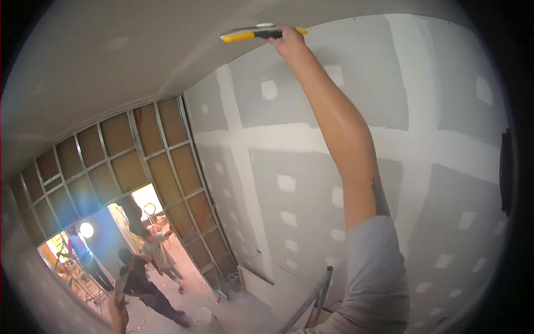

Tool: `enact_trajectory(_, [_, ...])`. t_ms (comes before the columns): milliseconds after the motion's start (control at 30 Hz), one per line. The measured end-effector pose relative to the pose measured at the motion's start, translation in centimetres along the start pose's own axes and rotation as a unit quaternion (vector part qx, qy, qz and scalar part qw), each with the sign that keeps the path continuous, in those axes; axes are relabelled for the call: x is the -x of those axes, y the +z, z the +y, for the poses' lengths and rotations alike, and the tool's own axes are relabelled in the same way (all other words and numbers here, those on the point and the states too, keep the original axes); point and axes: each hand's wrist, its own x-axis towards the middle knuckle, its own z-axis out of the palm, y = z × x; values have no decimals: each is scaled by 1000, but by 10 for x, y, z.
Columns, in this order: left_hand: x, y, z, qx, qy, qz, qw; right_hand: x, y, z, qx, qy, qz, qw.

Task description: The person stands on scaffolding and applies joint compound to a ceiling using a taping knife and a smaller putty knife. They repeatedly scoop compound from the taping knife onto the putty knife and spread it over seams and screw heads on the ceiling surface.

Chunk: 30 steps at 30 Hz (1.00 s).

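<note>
My right arm reaches high up to the ceiling (139, 50). There my right hand (287, 42) is closed round a wide drywall knife (239, 37) with a yellow and black body. A whitish lump (267, 25) shows along its upper side; whether the knife touches the ceiling I cannot tell. Low at the left, my left hand (118, 313) grips a putty knife (120, 285) with a flat greyish blade pointing up. Its handle is hidden in the fingers. Beside my right arm stands the grey plasterboard wall (300, 161) with pale filled seams and patches.
A metal stud frame (139, 150) backed with brown board rises at the left. Past its doorway, one person (147, 284) in dark clothes and another (161, 250) in light clothes stand. A white bucket (202, 316) sits on the floor. Grey metal tubes (311, 303) stand below me.
</note>
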Motion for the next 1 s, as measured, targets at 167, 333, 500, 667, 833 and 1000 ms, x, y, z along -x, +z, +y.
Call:
enact_trajectory(167, [51, -19, -32, -71, -147, -60, 985, -24, 63, 0, 102, -115, 120, 981])
enact_trajectory(333, [146, 19, -99, 84, -146, -2, 986, -31, 75, 29, 217, -216, 194, 932])
enact_trajectory(500, [207, 49, -121, -16, -96, -41, 994, -43, 96, 21, 251, -266, 223, 904])
enact_trajectory(667, [200, 40, -65, 16, -237, -32, 971, -21, 149, 15, 230, -280, 217, 906])
enact_trajectory(833, [223, 42, -91, -12, -209, -64, 976, 14, 147, 55, 225, -284, 105, 926])
enact_trajectory(1000, [144, 79, -29, 390, -352, 16, 851, 53, 34, 89, 210, -360, 3, 909])
